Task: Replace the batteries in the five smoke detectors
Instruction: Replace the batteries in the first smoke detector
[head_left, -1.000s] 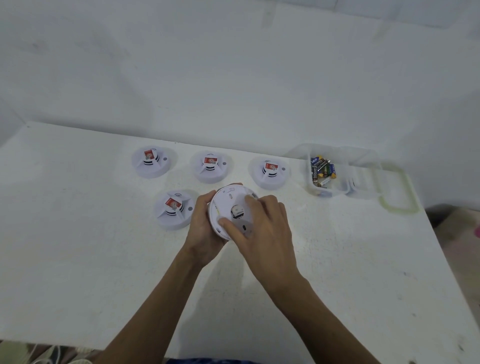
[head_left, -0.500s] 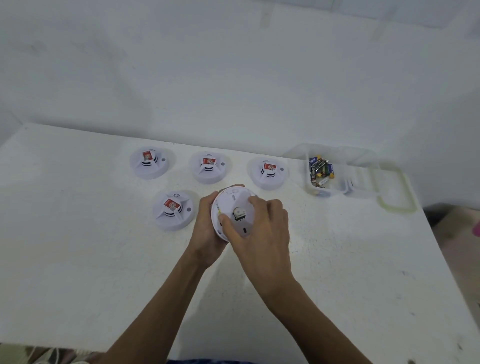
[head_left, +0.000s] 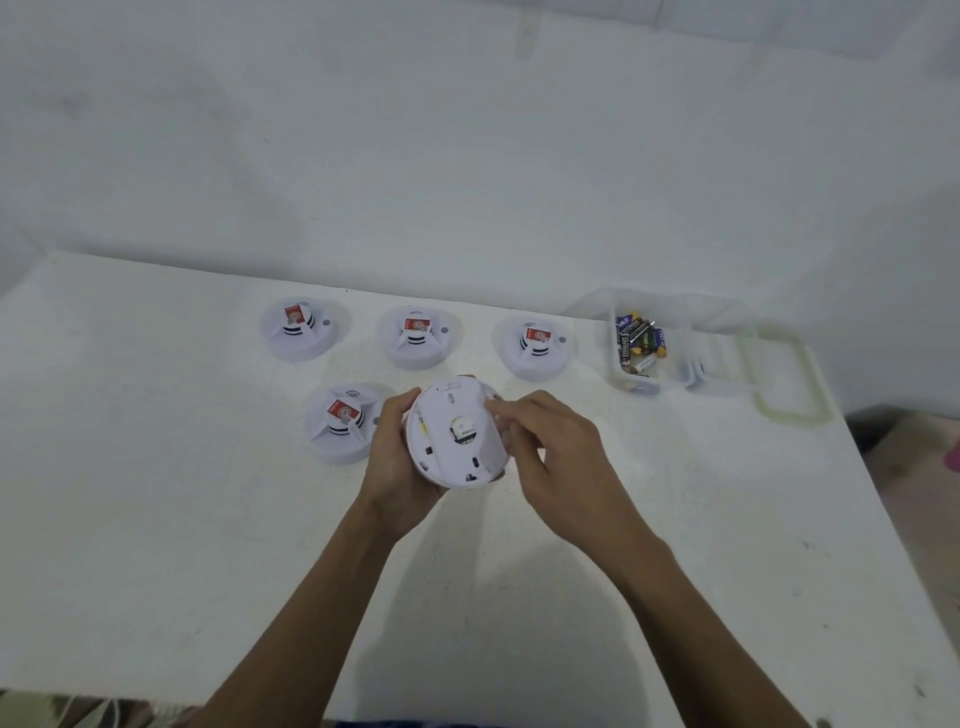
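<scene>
Left hand (head_left: 397, 462) and right hand (head_left: 550, 457) each grip the rim of a detector (head_left: 457, 434), underside up, above the desk (head_left: 156, 519). Battery box (head_left: 644, 364) sits near its far right corner.

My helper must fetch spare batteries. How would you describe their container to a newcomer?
On the white table, follow the back row of smoke detectors rightward. Beyond it stands a clear box. Only it is see-through, with loose batteries inside.
</scene>
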